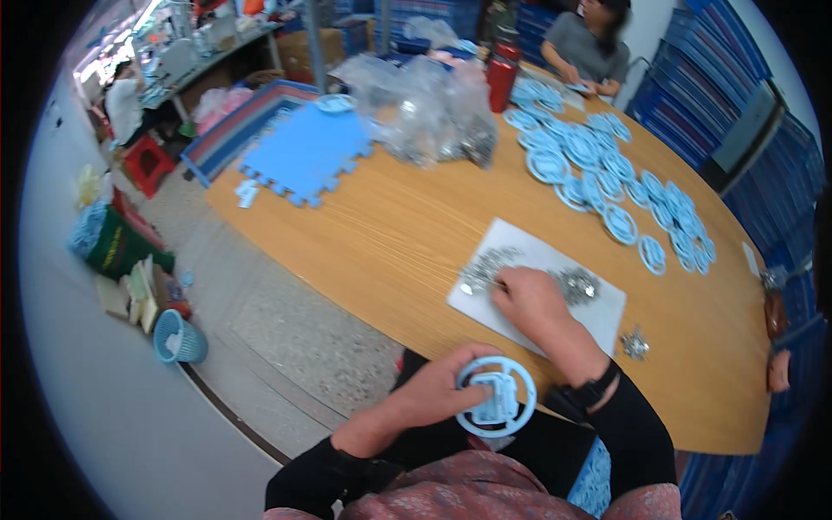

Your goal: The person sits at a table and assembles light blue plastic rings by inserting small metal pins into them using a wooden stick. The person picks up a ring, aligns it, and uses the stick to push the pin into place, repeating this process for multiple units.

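My left hand [444, 387] grips a light blue plastic ring [528, 386] with a rectangular frame at its centre, just off the table's near edge. The thumb lies over the ring's middle part. Above a white board [507, 232], my right hand [530, 299] reaches down with its fingers bent together at a pile of small shiny metal pieces [487, 267]. Whether a piece is between those fingertips is hidden. A second pile of metal pieces [579, 284] lies on the board just right of that hand. A smaller metal heap [635, 344] sits on the bare wood beside the board.
Many light blue rings [582, 147] cover the table's far right. Clear plastic bags [425, 104], a red bottle [503, 74] and a blue foam mat [308, 152] stand or lie farther back. A co-worker [591, 48] sits across the table [381, 234]. Stacked blue trays [706, 82] line the right side.
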{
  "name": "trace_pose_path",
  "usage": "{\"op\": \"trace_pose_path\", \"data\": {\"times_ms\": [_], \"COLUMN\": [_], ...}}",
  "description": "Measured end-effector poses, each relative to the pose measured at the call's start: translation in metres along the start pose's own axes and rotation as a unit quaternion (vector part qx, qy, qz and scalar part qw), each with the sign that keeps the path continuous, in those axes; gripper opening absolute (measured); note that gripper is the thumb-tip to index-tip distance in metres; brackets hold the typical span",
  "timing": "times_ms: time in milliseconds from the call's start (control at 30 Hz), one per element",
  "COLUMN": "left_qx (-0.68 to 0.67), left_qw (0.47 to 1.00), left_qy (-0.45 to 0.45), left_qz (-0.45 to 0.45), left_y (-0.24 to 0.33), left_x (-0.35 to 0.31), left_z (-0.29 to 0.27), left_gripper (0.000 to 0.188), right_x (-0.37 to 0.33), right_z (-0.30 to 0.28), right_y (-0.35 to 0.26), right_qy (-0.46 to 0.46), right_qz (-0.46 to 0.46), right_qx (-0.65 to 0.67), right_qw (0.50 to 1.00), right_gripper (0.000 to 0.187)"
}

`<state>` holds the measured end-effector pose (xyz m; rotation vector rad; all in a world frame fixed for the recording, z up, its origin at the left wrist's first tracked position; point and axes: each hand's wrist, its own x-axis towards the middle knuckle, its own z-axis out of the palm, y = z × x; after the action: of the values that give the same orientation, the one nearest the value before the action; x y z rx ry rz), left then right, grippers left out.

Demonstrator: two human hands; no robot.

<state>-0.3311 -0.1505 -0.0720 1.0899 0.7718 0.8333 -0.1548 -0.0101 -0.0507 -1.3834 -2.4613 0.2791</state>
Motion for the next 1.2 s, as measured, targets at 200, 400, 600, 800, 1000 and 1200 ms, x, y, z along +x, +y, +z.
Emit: {"op": "trace_pose_path", "data": {"times_ms": [200,400,600,800,1000,1200], "left_qx": [-0.050,-0.042,0.043,0.100,0.115,0.203], "left_qw": [0.998,0.996,0.997,0.993,0.991,0.966], "left_qy": [0.030,0.077,0.071,0.060,0.065,0.150], "left_qz": [-0.036,-0.010,0.005,0.008,0.021,0.050], "left_y": [0.014,0.005,0.010,0.015,0.018,0.039], "left_x": [0.004,0.026,0.028,0.037,0.047,0.072], "left_z": [-0.001,0.006,0.019,0.017,0.012,0.010], "left_gripper": [0.041,0.034,0.039,0.047,0.043,0.019], "right_x": [-0.015,-0.036,-0.051,-0.075,-0.083,-0.064], "right_z": [-0.027,-0.031,-0.049,-0.063,-0.058,-0.045], "right_y": [0.004,0.027,0.023,0.013,0.014,0.018], "right_qy": [-0.038,-0.021,-0.095,-0.081,-0.080,-0.058], "right_qz": [0.090,0.106,0.213,0.255,0.248,0.186], "right_qx": [0.100,0.152,0.487,0.562,0.565,0.458], "right_qw": [0.990,0.982,0.842,0.782,0.783,0.868], "right_gripper": [0.017,0.015,0.013,0.013,0.016,0.016]}}
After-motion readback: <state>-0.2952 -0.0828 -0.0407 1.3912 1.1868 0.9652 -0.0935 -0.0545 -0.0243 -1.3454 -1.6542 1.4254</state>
